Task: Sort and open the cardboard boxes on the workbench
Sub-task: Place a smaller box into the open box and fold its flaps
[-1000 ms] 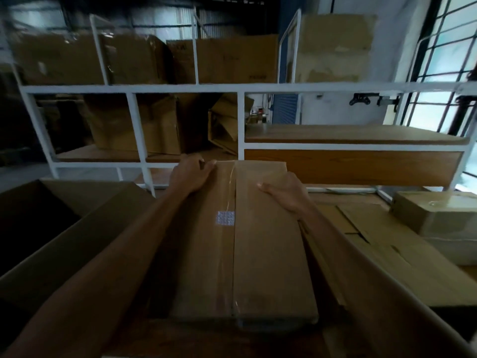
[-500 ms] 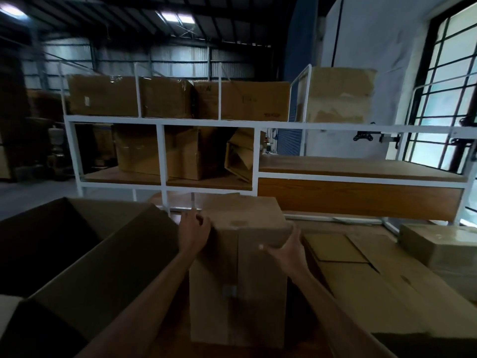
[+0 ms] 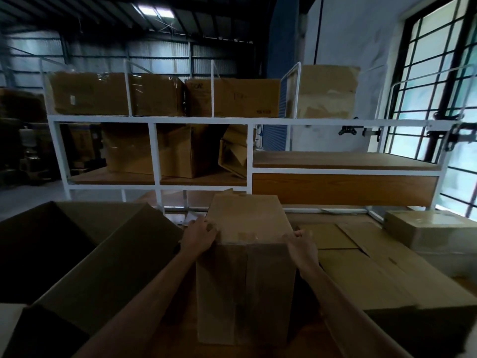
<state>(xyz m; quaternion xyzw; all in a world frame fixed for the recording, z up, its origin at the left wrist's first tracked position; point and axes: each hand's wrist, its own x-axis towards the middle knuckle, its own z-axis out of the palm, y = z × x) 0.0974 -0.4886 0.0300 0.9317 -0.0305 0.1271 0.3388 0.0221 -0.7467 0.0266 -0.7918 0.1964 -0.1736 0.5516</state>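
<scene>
Over on your left sits a big open carton (image 3: 85, 257), flaps up and dark inside, close beside your forearm, so mind it as you turn. Your left hand (image 3: 200, 237) is clamped on the upper left corner of the tall box (image 3: 245, 267), fingers curled over onto its top face. That box stands on end in the middle of the workbench (image 3: 304, 339), right in front of you, between the open carton and the flattened cardboard. It's upright on a narrow footprint, so I'd judge it tippy: keep both hands high and opposed as they are, or drop one lower if it starts to lean. The walls look like plain stiff corrugated board, dry and grippy rather than slick; squeeze at the corners, where it won't buckle. Weight you can't read from here. A taped seam runs down the front face and there's clear tape across the top, likely your way in. Your right hand (image 3: 302, 245) grips the upper right corner, fingers hooked over the edge. Further right lie flattened cartons (image 3: 366, 270), and beyond them a sealed box (image 3: 433, 228) waits near the window.
</scene>
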